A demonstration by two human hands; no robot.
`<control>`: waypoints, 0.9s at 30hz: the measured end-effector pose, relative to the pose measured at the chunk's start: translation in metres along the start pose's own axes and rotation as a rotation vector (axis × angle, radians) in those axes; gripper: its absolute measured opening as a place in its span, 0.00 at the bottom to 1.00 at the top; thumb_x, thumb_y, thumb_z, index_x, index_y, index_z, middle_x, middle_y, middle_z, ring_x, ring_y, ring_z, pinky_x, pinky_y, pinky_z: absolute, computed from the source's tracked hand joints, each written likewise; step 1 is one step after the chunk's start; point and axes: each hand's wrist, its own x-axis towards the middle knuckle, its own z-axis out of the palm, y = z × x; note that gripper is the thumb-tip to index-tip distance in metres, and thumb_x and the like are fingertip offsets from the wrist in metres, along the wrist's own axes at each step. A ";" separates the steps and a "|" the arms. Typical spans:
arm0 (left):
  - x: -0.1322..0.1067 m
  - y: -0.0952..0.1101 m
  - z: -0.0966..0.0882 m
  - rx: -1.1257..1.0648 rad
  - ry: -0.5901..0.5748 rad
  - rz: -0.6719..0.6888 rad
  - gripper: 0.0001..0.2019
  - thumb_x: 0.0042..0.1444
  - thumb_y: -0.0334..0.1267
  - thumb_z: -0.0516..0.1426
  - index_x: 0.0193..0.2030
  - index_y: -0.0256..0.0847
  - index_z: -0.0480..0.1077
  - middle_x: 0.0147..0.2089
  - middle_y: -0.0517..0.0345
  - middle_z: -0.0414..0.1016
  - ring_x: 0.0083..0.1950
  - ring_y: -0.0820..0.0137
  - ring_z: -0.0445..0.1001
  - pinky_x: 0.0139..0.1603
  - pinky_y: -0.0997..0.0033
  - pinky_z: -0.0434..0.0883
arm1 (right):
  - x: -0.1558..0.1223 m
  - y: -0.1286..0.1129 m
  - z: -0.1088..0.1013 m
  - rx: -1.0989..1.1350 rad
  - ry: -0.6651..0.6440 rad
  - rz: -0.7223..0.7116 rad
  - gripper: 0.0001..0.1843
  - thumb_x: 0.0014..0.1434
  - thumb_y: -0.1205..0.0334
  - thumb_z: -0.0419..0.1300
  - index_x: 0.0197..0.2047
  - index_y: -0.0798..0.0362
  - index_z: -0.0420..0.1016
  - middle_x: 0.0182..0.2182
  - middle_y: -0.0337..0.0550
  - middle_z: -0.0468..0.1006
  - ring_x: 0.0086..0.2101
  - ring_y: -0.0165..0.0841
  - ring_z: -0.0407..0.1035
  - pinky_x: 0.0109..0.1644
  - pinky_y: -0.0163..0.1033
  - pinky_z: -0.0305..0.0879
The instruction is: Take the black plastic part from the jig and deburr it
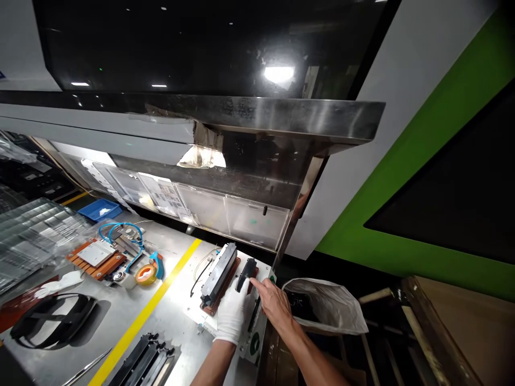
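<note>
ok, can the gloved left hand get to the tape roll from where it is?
Probably yes. The left hand rests by the fixture; the tape roll lies to its left across the yellow line, with only bare benchtop between them.

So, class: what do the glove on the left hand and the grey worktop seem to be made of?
White glove on the left hand: probably knit fabric, matte and soft-looking. Grey worktop: likely brushed steel, with a dull sheen and faint reflections.

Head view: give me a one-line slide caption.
Gloved left hand and bare right hand touch a small black part beside a long black module on a steel workbench.
</note>
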 end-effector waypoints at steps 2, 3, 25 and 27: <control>-0.001 -0.001 0.004 0.037 -0.018 -0.026 0.27 0.66 0.26 0.46 0.70 0.44 0.62 0.65 0.43 0.72 0.61 0.59 0.75 0.59 0.62 0.77 | 0.003 0.001 0.002 -0.012 -0.007 -0.020 0.25 0.72 0.64 0.46 0.66 0.33 0.69 0.40 0.41 0.76 0.37 0.32 0.75 0.34 0.35 0.59; -0.001 0.000 0.004 0.065 -0.039 -0.044 0.27 0.66 0.26 0.46 0.69 0.43 0.63 0.63 0.42 0.74 0.57 0.59 0.77 0.56 0.62 0.78 | 0.004 0.001 0.003 -0.018 -0.009 -0.027 0.25 0.72 0.64 0.46 0.66 0.33 0.69 0.40 0.41 0.76 0.37 0.32 0.75 0.34 0.35 0.59; 0.008 0.007 -0.001 0.140 -0.192 -0.129 0.34 0.61 0.24 0.41 0.72 0.53 0.57 0.48 0.39 0.73 0.44 0.48 0.81 0.34 0.48 0.81 | 0.017 -0.007 -0.005 -0.086 0.002 -0.032 0.28 0.70 0.68 0.46 0.65 0.34 0.69 0.43 0.43 0.78 0.40 0.38 0.76 0.36 0.38 0.62; 0.015 0.011 -0.009 0.108 -0.235 -0.158 0.33 0.63 0.27 0.42 0.73 0.55 0.55 0.48 0.40 0.73 0.44 0.47 0.81 0.35 0.45 0.80 | 0.021 -0.008 -0.005 -0.092 0.020 -0.011 0.28 0.70 0.69 0.46 0.65 0.34 0.70 0.43 0.43 0.78 0.39 0.37 0.76 0.36 0.37 0.63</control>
